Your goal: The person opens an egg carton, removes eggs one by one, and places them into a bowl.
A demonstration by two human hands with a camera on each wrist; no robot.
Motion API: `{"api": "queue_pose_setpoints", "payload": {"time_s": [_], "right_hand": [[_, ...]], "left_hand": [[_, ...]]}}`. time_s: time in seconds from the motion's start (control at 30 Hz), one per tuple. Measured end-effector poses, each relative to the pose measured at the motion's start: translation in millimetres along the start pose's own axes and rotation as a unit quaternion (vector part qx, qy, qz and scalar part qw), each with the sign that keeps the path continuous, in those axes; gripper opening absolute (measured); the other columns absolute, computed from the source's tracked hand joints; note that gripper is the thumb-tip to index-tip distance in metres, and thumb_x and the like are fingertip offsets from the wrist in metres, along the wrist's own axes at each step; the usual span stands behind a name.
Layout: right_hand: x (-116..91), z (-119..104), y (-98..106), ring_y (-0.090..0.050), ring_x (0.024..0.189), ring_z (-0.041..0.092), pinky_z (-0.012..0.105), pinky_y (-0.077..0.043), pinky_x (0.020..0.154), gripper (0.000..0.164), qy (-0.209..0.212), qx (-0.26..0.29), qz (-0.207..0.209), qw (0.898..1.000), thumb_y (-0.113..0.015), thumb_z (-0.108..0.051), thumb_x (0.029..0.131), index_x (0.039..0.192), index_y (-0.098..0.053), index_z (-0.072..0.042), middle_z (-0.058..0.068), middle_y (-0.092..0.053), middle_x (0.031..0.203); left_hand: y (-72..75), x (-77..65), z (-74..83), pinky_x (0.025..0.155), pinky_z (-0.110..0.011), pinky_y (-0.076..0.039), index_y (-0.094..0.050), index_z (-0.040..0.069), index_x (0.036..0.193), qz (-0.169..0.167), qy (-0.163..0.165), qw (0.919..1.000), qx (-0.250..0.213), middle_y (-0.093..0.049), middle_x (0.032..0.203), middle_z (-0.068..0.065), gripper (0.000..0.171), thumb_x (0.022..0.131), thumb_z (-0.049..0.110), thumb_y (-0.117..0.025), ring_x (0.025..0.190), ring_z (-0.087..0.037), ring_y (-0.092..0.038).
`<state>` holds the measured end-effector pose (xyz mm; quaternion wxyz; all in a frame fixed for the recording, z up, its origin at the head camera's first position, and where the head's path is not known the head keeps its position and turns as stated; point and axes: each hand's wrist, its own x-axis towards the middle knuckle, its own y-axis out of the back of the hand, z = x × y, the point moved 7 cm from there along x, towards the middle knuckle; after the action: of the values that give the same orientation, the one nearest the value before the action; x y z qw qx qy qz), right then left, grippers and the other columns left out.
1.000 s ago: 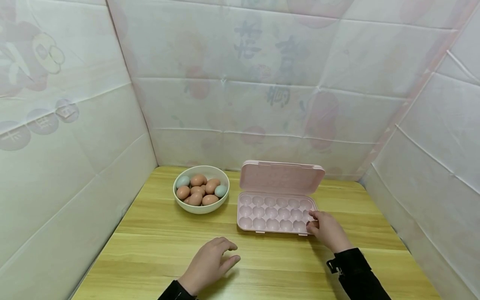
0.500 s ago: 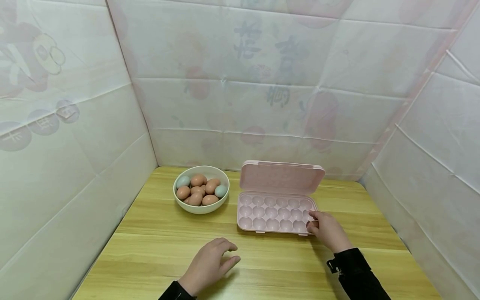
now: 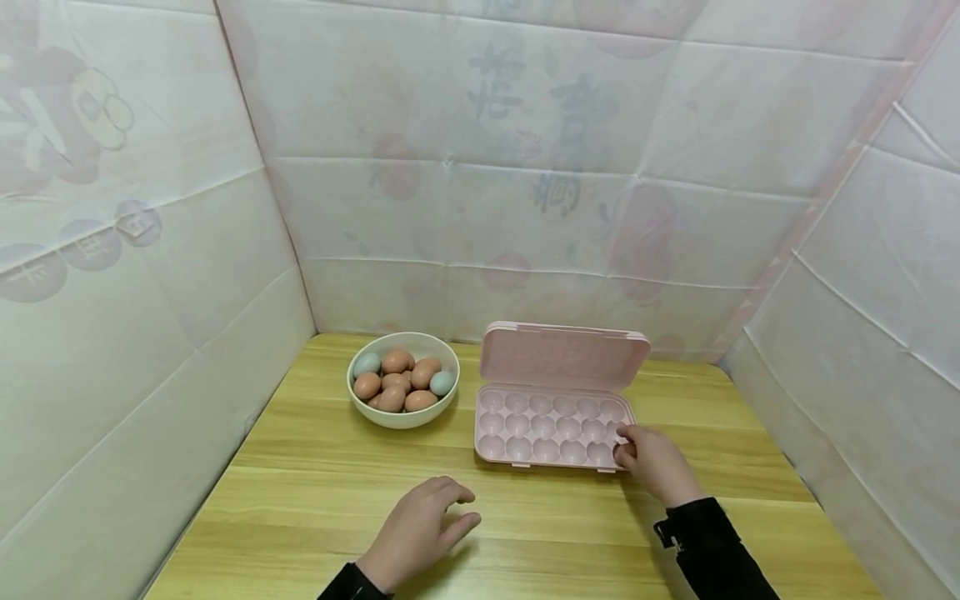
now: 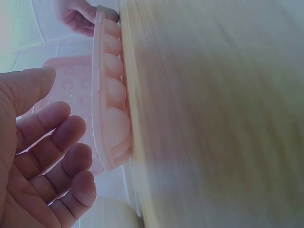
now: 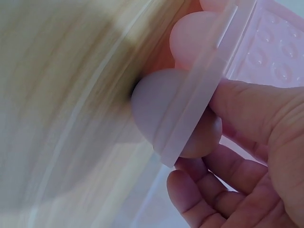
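Note:
A pink plastic egg box [image 3: 555, 427] lies on the table with its lid [image 3: 566, 358] raised at the back. At its near right corner my right hand [image 3: 662, 467] holds a brown egg [image 5: 205, 137], which sits in the corner cup. Thumb and fingers are round the egg's upper part in the right wrist view; the head view mostly hides it. The other cups in sight hold nothing. My left hand [image 3: 420, 527] hovers over the table in front of the box, fingers loosely bent and grasping nothing.
A cream bowl [image 3: 401, 421] of brown eggs [image 3: 392, 398] and pale blue-green eggs [image 3: 441, 382] stands left of the box. Wood-grain table [image 3: 300, 500] lies beneath. White printed sheets [image 3: 480, 217] wall off the back and both sides.

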<state>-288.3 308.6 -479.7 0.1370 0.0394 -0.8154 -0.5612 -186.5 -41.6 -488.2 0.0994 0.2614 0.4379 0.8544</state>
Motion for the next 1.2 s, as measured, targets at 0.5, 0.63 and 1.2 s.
{"api": "queue_pose_setpoints", "payload": {"time_s": [0.5, 0.63, 1.2], "right_hand": [[0, -9, 4, -0.078, 0.092, 0.038, 0.054, -0.062, 0.085, 0.022, 0.017, -0.043, 0.0, 0.999, -0.076, -0.008, 0.095, 0.115, -0.075, 0.002, 0.017, -0.08, 0.101], [0, -9, 6, -0.077, 0.09, 0.04, 0.055, -0.062, 0.084, 0.024, 0.017, -0.043, 0.009, 0.999, -0.075, -0.007, 0.095, 0.117, -0.074, 0.003, 0.019, -0.08, 0.101], [2, -3, 12, -0.076, 0.097, 0.041, 0.056, -0.061, 0.086, 0.029, 0.005, -0.003, 0.028, 1.0, -0.07, -0.004, 0.098, 0.124, -0.069, 0.008, 0.026, -0.077, 0.105]], "left_hand": [[0.5, -0.5, 0.5, 0.085, -0.033, -0.061, -0.078, 0.014, 0.108, -0.001, -0.003, 1.0, 0.003, -0.076, 0.106, 0.007, 0.02, 0.099, 0.032, -0.079, 0.1, -0.012, -0.072], [0.5, -0.1, 1.0, 0.085, -0.033, -0.061, -0.078, 0.014, 0.108, -0.003, -0.003, 1.0, 0.001, -0.076, 0.106, 0.007, 0.02, 0.098, 0.031, -0.079, 0.1, -0.012, -0.072], [-0.8, -1.6, 1.1, 0.083, -0.032, -0.061, -0.078, 0.014, 0.107, 0.001, -0.008, 1.0, 0.003, -0.076, 0.105, 0.007, 0.019, 0.098, 0.03, -0.08, 0.098, -0.012, -0.072]]}}
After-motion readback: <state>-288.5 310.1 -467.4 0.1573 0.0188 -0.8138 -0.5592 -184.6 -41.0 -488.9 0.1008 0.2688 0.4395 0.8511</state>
